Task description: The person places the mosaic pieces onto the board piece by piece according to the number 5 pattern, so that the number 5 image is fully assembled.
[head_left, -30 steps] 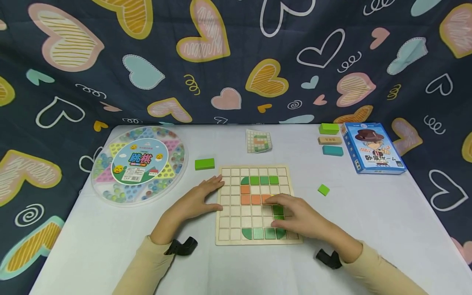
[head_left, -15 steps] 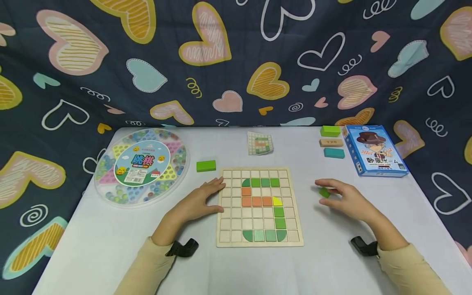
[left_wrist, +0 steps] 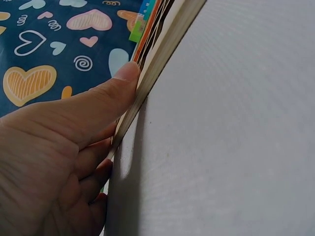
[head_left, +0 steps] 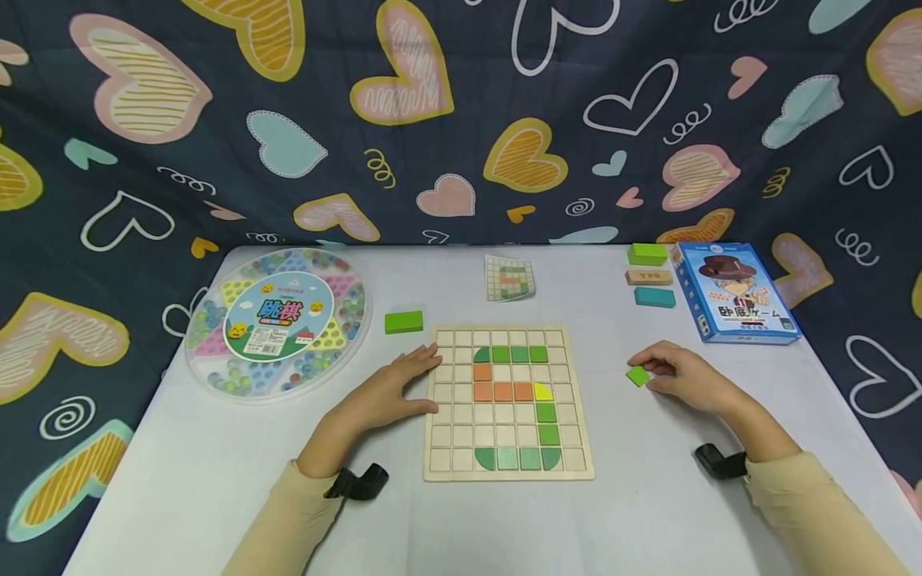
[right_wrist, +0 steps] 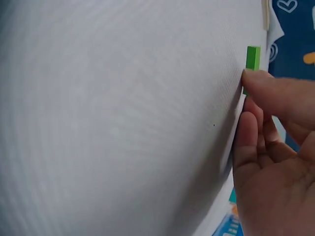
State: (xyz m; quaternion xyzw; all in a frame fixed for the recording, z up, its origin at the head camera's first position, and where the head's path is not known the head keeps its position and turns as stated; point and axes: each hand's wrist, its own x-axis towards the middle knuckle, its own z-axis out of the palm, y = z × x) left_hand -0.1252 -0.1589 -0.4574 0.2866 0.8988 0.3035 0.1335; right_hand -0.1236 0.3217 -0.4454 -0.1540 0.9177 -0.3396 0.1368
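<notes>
A wooden grid board [head_left: 461, 436] lies flat on the table, with green, orange and yellow tiles forming a shape in its squares. My left hand [head_left: 385, 388] rests at the board's left edge, thumb and fingertips touching it; in the left wrist view the thumb [left_wrist: 106, 93] lies along the board's side. To the right of the board, my right hand [head_left: 687, 378] pinches a small green square tile [head_left: 637, 375] at the tabletop. The right wrist view shows the tile's side [right_wrist: 253, 58] above the thumb, while the index fingertip is mostly hidden.
A round marble game [head_left: 277, 320] stands back left, near a green block [head_left: 403, 322]. A pattern card [head_left: 510, 278] lies behind the board. Back right are a green block [head_left: 647, 254], a wooden block [head_left: 649, 277], a teal block [head_left: 655, 297] and a blue box [head_left: 735, 292].
My right hand has left the board, uncovering the yellow tile, and moved right to the loose green tile, which its fingers now pinch. The left hand stays at the board's edge.
</notes>
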